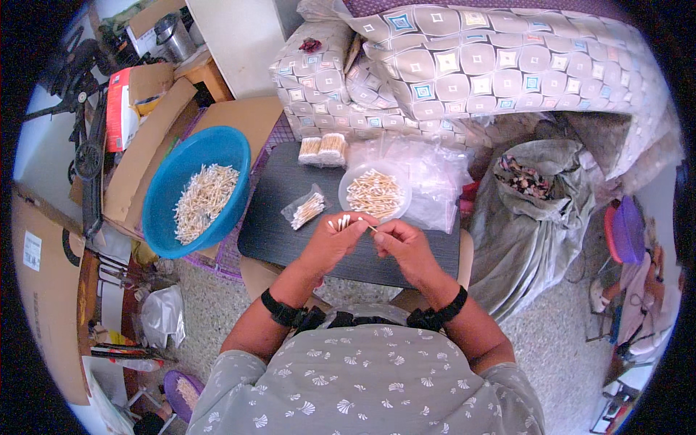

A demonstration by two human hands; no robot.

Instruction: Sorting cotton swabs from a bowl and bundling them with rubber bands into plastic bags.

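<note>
Over the near part of a small dark table (274, 190), my left hand (328, 245) is closed around several cotton swabs (341, 222), their white tips poking up past the fingers. My right hand (406, 248) pinches a single cotton swab (371, 228) whose other end reaches the left fingertips. Just beyond both hands sits a round whitish bowl (407, 192) of loose swabs (375, 193). A small clear packet of swabs (307, 210) lies left of the bowl. Filled swab packs (323, 150) stand at the table's far edge, and clear plastic bags (433, 181) are heaped on the right.
A big blue basin (154, 206) holding many loose swabs stands left of the table, beside open cardboard boxes (148, 156). A patterned covered sofa (471, 69) is behind. At the right is a grey sack (533, 225) with dark scraps in its mouth.
</note>
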